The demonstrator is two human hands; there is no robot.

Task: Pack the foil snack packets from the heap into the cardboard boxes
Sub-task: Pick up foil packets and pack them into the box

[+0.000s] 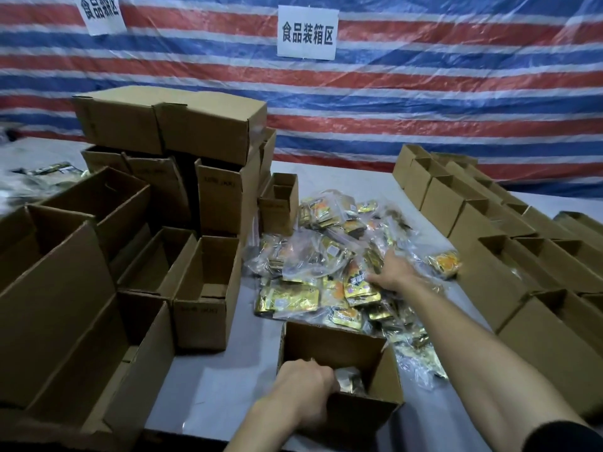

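Note:
A heap of gold and orange foil snack packets (329,256), some in clear bags, lies in the middle of the grey table. Just in front of it stands an open cardboard box (359,412) with gold packets (350,383) inside. My left hand (306,386) reaches into this box over its near left corner, fingers curled down among the packets; what it holds is hidden. My right hand (390,272) stretches out over the heap, its fingers buried among the packets, so its grip is hidden.
Open empty cardboard boxes (202,288) crowd the left side, with a taller stack (169,122) behind them. A row of more boxes (489,223) lines the right edge. A striped tarp wall with paper signs (306,32) stands behind the table.

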